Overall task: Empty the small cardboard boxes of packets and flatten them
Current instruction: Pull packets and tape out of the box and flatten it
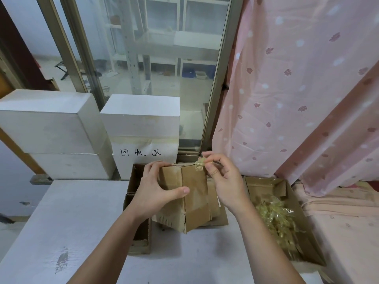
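White tabletop (82, 212): left hand (155, 189) grips cardboard box (190, 193); right hand (223, 181) pinches tape (200, 163) at top edge.

Head view, forward-down, near hands (184, 187).

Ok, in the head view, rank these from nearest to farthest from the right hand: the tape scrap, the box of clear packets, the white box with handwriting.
1. Tape scrap: pinched in the right hand's fingers.
2. Box of clear packets: just right of it, lower.
3. White box with handwriting: behind, to the left.
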Available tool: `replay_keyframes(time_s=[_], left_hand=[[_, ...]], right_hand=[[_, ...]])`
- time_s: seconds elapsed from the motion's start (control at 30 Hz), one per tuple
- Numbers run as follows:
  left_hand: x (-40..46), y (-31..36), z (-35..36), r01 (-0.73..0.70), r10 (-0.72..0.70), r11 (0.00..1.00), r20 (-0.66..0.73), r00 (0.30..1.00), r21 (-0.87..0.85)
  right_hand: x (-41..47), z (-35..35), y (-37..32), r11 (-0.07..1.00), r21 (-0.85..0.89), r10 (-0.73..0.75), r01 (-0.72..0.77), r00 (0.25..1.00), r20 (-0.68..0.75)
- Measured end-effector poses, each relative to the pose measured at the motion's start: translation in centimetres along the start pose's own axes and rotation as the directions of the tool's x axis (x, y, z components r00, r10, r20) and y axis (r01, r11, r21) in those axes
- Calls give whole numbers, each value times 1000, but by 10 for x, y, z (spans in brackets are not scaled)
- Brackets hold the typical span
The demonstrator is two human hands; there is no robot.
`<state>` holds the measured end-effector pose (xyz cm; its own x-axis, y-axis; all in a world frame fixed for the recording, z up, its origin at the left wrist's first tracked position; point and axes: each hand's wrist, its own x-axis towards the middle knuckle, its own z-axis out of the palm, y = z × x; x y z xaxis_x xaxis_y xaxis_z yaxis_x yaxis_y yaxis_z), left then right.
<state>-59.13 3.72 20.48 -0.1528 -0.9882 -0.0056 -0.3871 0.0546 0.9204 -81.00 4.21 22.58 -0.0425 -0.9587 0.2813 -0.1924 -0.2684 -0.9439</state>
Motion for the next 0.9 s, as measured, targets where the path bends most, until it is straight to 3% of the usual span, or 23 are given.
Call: replay_keyframes(time_s=[0.13, 0.27, 0.5, 0.67, 0.77, 0.9], left_hand=[[-1, -3, -2, 9, -9, 1000, 33, 999, -24], [-5, -7, -6, 26, -15, 994, 105, 994, -102], [-13, -9, 2, -12, 26, 988, 89, 996, -157], [-15, -8, 17, 41, -15, 953, 89, 996, -300], [-15, -8, 20, 50, -25, 959, 96, 995, -277], [-20, -7, 24, -27, 26, 979, -5, 1000, -204]], right_hand=[[-2, 1, -2, 998, 35, 62, -61, 998, -28], [-2, 1, -5, 965, 232, 156, -118, 975, -156], [-4, 5, -11, 957, 273, 119, -99, 991, -56], [-7, 12, -15, 992, 129, 9, -8, 1000, -5], [-6, 11, -19, 998, -8, -67, 67, 998, 10], [-6, 8, -18, 998, -44, -39, 41, 998, 54]])
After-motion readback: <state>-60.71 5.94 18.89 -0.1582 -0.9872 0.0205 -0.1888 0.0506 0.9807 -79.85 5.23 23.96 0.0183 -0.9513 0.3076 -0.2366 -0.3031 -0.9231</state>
